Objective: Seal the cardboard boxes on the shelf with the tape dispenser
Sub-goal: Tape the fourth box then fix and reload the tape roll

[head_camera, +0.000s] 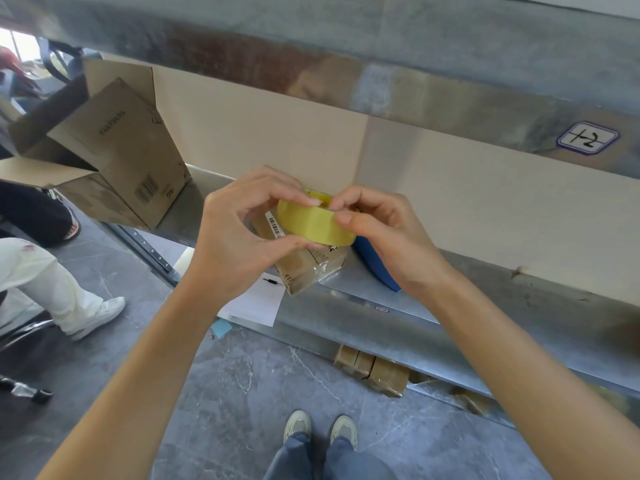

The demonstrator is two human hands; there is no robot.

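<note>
I hold a yellowish roll of clear tape point(313, 223) in front of the metal shelf point(398, 306). My left hand point(242, 233) grips the roll between thumb and fingers. My right hand point(377, 226) pinches at the roll's upper edge with its fingertips. Below the roll a small taped cardboard box point(311, 268) with a barcode label lies on the shelf. A large open cardboard box point(114, 157) lies tipped on its side at the shelf's left end.
A blue object point(375, 265) lies on the shelf under my right hand. A white sheet point(256, 303) hangs over the shelf edge. Small boxes point(374, 370) sit on the lower level. A person's leg and shoe point(86, 310) are at left. My feet point(320, 427) stand on grey floor.
</note>
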